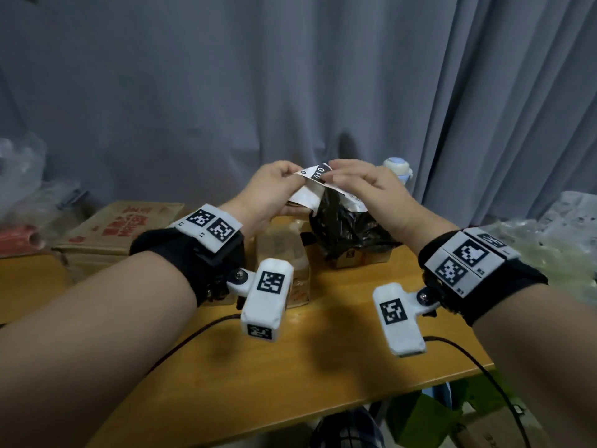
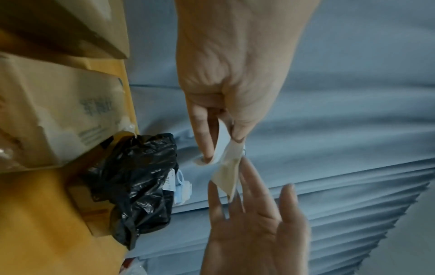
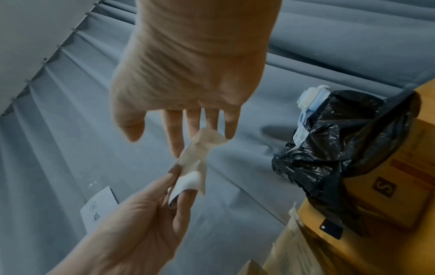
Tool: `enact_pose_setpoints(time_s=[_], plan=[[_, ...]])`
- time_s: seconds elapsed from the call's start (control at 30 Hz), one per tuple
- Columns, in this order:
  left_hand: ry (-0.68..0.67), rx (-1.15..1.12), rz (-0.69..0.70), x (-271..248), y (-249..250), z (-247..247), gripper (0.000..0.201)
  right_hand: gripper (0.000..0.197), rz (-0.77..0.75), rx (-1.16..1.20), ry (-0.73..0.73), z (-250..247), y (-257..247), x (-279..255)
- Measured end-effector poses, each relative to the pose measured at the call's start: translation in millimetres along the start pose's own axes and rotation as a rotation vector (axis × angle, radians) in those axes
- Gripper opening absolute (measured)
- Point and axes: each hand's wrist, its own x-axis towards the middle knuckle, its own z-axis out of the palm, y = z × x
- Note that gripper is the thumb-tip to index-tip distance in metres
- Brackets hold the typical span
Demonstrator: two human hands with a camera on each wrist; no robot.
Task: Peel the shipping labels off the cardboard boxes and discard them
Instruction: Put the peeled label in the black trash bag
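Observation:
A crumpled white shipping label [image 1: 315,174] hangs in the air between my two hands, over a black plastic bag [image 1: 349,224] that lines a small cardboard box [image 1: 358,258]. My left hand [image 1: 290,176] pinches the label's left end between thumb and forefinger [image 2: 204,141]. My right hand [image 1: 336,173] has straight fingers [image 3: 175,137] and its thumb stands apart; the label [image 3: 202,145] clings to its fingertips. A taped cardboard box [image 1: 284,250] stands just below my left wrist. A bigger carton with red print [image 1: 119,227] lies at the left.
The wooden table [image 1: 323,344] ends close to me at the lower right, and two black cables [image 1: 193,334] run across it. A white-and-blue bottle [image 1: 399,169] stands behind the bag. Clear plastic wrap [image 1: 555,250] is piled at the right. A grey curtain [image 1: 290,76] hangs behind.

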Motion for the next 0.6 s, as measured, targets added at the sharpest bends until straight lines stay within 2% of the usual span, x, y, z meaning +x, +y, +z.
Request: enact_pose_setpoints(time_s=[0.07,0.13,0.23,0.4,0.6], plan=[[-0.034,-0.024,0.009,9.7,4.6,4.9,0.016,0.019,0.009,0.057,0.05,-0.4,3.8,9.0],[-0.067,-0.036,0.04,19.5,8.6,12.4,0.015,0.01,0.019,0.015,0.115,-1.4,11.4,21.1],[-0.138,-0.084,0.071,35.2,13.0,24.0,0.016,0.027,-0.037,-0.062,0.17,-8.7,22.5,40.7],[-0.274,-0.104,0.073,64.6,6.4,20.5,0.024,0.026,-0.11,-0.199,0.165,-16.8,40.6,65.5],[-0.369,-0.159,0.0,90.8,-11.3,10.9,0.029,0.024,-0.125,-0.15,0.145,-7.0,74.6,83.2]])
